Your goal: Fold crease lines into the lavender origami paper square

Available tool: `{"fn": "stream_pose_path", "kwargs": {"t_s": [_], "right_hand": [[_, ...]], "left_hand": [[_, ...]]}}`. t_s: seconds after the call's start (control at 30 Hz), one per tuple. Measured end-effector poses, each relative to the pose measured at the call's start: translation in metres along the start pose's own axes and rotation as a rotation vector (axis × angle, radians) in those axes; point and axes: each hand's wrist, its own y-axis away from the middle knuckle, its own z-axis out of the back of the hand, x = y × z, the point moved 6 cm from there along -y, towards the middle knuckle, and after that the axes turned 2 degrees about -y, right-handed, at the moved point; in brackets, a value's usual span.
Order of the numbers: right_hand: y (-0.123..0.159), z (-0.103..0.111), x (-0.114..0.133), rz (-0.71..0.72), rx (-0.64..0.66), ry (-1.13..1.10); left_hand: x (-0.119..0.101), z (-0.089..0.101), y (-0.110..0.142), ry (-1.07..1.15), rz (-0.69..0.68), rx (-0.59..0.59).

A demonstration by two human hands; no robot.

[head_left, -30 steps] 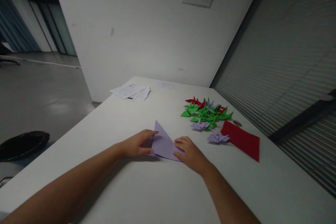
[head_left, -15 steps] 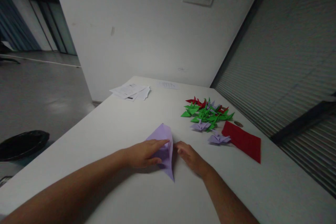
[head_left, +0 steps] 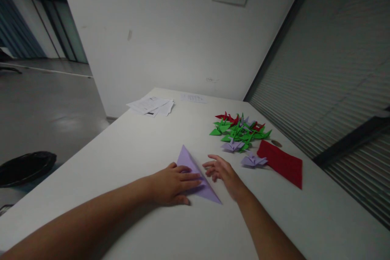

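Observation:
A purple sheet of origami paper [head_left: 186, 157], folded into a triangle, lies on the white table [head_left: 146, 227]. My left hand [head_left: 175, 183] rests flat across it with the fingers stretched out, covering its left part. Just right of the long folded edge is my right hand [head_left: 222, 171], held a little apart from the paper, fingers spread and slightly curled with nothing between them. Several folded paper cranes in green [head_left: 240, 132], red and purple are heaped beyond my right hand. One purple crane [head_left: 253, 160] sits nearest to it.
Red paper [head_left: 282, 163] lies at the right beside a small round object [head_left: 276, 143]. White printed sheets [head_left: 150, 105] are at the far left of the table. A bin with a black liner [head_left: 27, 168] stands on the floor at left. Blinds [head_left: 335, 69] border the right side.
The purple paper has gone from partly raised to a flatter triangle, its lower tip now farther right. My left hand has flattened on it; my right hand's fingers have spread.

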Motion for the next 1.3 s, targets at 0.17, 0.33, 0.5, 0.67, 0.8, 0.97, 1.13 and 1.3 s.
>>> {"fn": "stream_pose_path", "kwargs": {"t_s": [0.17, 0.33, 0.5, 0.67, 0.8, 0.97, 1.13, 1.3], "right_hand": [[0.003, -0.009, 0.003, 0.029, 0.141, 0.111], [0.013, -0.026, 0.015, 0.116, 0.098, 0.521], [0.006, -0.024, 0.017, 0.136, -0.079, 0.535], [-0.001, -0.001, 0.018, 0.164, -0.205, 0.401], [-0.004, 0.016, 0.011, 0.106, -0.277, 0.268], [-0.006, 0.035, -0.003, 0.007, -0.393, 0.126], [-0.007, 0.047, -0.008, -0.037, -0.388, 0.068], [-0.005, 0.05, -0.015, -0.129, -0.231, 0.138]], "left_hand": [[-0.002, -0.001, -0.001, 0.022, -0.032, -0.004], [0.003, -0.004, -0.001, -0.026, 0.022, 0.013], [0.004, -0.008, 0.002, -0.055, -0.022, 0.006], [0.007, -0.007, 0.005, 0.004, -0.05, 0.015], [0.01, -0.003, 0.008, 0.035, -0.074, 0.014], [0.014, 0.001, 0.011, 0.058, -0.089, 0.011], [0.015, 0.005, 0.013, 0.02, -0.113, -0.001], [0.023, 0.01, 0.014, -0.076, -0.028, -0.029]]}}
